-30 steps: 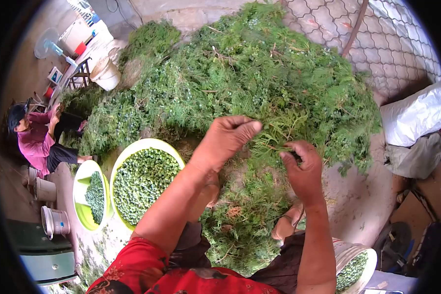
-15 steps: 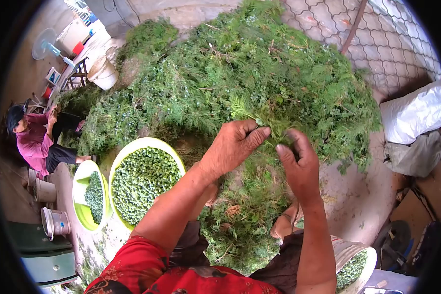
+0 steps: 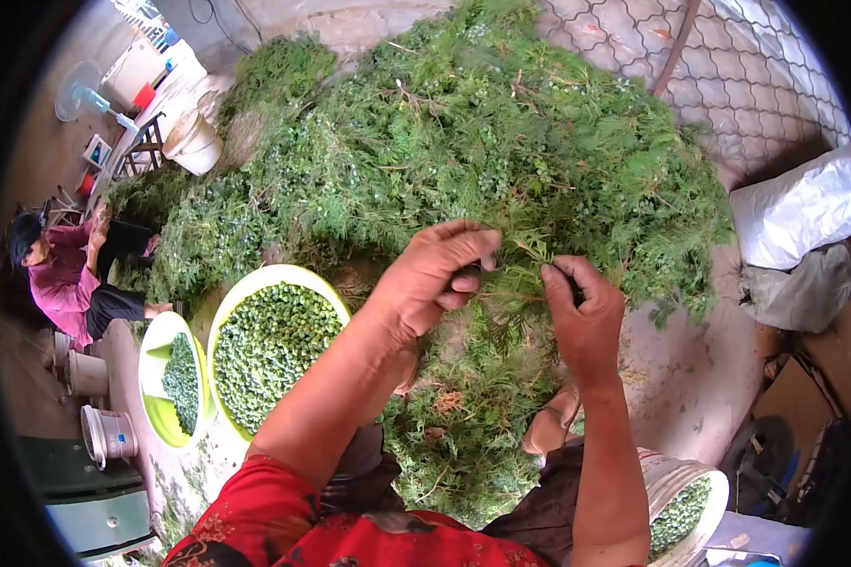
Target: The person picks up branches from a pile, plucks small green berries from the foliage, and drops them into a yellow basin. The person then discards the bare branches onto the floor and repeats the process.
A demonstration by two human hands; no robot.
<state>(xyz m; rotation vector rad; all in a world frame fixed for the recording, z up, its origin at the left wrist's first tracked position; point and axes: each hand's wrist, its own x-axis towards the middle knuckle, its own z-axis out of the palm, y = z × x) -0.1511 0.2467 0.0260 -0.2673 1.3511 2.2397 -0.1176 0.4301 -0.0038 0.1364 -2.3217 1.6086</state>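
My right hand (image 3: pixel 586 307) pinches a leafy evergreen sprig (image 3: pixel 522 282) between thumb and fingers, and its flat green fronds spread toward the left. Just left of the sprig is my left hand (image 3: pixel 437 269), its fingers curled in and thumb pressed near them; whatever it may hold is hidden. A wide heap of cut evergreen branches (image 3: pixel 425 151) dotted with small bluish-green cones lies in front of both hands. Below my left forearm stands a yellow-green tub (image 3: pixel 219 378) filled with green cones (image 3: pixel 274 354). More loose greenery (image 3: pixel 463 425) lies between my feet.
A smaller tilted yellow-green basin (image 3: pixel 165 416) holds some cones. Near my right knee stands a white bucket (image 3: pixel 719 510) with cones. Another person (image 3: pixel 66 269) sits at the left by the heap. White sacks (image 3: pixel 799 208) lie at right; a white bucket (image 3: pixel 194 142) and fan (image 3: pixel 80 92) are at upper left.
My left hand has drawn slightly left, away from the sprig, and its fingers have curled in. My right hand still grips the sprig, which now droops lower.
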